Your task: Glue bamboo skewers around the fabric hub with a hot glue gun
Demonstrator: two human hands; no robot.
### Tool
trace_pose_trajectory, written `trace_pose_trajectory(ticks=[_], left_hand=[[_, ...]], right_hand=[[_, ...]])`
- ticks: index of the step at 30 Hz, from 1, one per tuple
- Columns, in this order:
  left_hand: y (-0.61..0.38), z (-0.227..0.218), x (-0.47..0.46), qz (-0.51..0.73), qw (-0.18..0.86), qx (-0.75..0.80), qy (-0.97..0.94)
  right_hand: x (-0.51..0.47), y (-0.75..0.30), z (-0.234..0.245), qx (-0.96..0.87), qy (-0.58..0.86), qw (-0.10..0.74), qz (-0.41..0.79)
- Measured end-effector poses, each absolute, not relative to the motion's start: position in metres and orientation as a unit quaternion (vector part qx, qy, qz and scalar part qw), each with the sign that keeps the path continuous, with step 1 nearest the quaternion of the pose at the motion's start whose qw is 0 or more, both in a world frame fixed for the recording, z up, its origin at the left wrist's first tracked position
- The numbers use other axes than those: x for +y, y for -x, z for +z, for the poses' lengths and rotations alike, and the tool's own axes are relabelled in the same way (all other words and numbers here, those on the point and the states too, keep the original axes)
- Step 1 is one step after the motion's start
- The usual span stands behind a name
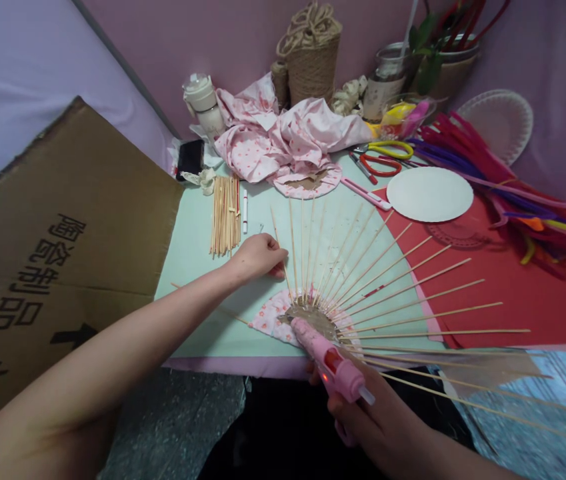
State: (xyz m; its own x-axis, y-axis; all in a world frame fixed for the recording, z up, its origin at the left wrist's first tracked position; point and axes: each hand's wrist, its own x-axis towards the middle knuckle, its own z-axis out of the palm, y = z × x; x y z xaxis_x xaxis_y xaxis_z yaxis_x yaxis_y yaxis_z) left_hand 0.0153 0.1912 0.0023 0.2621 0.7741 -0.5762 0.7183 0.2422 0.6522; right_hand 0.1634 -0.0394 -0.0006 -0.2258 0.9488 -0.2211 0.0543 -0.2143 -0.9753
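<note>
My right hand grips a pink hot glue gun, its red light lit and its nozzle over the brown cardboard middle of a fan base. That base is edged in pink patterned fabric, and thin wooden sticks spread out from it to the top and right. Closed in a pinch, my left hand holds one wooden stick at the fan's left side, the stick's lower end at the base. Two more sticks lie at the lower left, partly behind my forearm.
A bundle of sticks and a white marker lie behind my left hand. Pink fabric, scissors, a white paper plate and pipe cleaners are farther back. A cardboard box stands left.
</note>
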Motion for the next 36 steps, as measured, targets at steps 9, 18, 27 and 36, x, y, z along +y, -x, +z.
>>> trace_pose_trajectory(ticks=[9,18,27,36], left_hand=[[-0.015,0.009,0.194,-0.006,0.455,0.594,-0.663],[-0.016,0.012,0.196,-0.060,0.398,0.569,-0.717],[-0.016,0.016,0.195,-0.084,0.354,0.551,-0.751],[-0.005,0.035,0.189,-0.060,0.311,0.562,-0.764]], right_hand=[[-0.037,-0.165,0.000,-0.507,0.483,0.369,0.611],[-0.044,-0.163,-0.006,-0.472,0.472,0.352,0.656],[-0.038,-0.165,-0.002,-0.514,0.478,0.373,0.607],[-0.041,-0.162,0.001,-0.501,0.486,0.387,0.603]])
